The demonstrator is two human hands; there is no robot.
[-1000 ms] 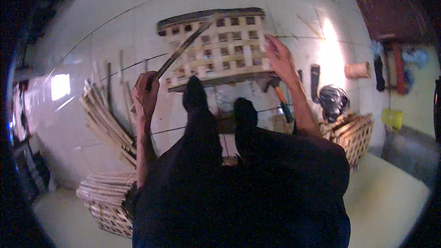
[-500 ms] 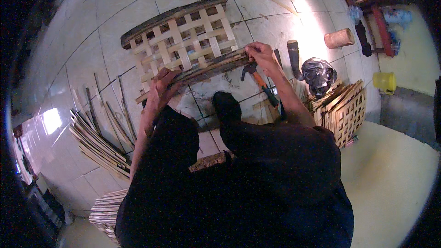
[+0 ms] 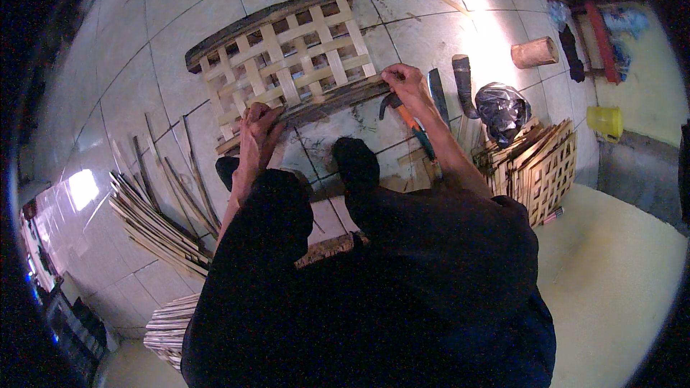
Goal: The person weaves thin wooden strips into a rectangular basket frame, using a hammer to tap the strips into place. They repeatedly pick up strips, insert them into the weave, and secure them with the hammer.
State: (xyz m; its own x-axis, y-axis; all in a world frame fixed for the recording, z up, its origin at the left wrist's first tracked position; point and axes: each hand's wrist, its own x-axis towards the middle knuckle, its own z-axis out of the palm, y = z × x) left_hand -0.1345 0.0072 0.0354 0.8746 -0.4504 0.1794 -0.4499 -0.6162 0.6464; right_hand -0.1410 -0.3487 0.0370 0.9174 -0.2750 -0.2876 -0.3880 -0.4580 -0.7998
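In front of me lies a woven panel of pale flat strips (image 3: 289, 92), apparently bamboo, crossed with open square gaps. A dark, rough wooden bar (image 3: 269, 25) runs along its far edge. At the near edge, a thin bamboo strip (image 3: 334, 95) lies across the ends of the weave, above another dark bar. My left hand (image 3: 260, 123) is closed at the strip's left part, fingertips bent down against it. Pinched fingers of my right hand (image 3: 404, 80) hold its right end. A claw hammer (image 3: 408, 123) with an orange and dark handle lies under my right forearm.
Loose bamboo strips (image 3: 154, 226) lie at left, with another bundle (image 3: 171, 327) below. To the right are a knife blade (image 3: 437, 97), a dark curved object (image 3: 463, 86), a black plastic bag (image 3: 503, 113), a wooden block (image 3: 534, 52), stacked woven panels (image 3: 550, 172) and a yellow container (image 3: 604, 123).
The strip has come down closer against the panel's near edge. My left fingers are bunched more tightly, and my right hand has shifted slightly while keeping its pinch.
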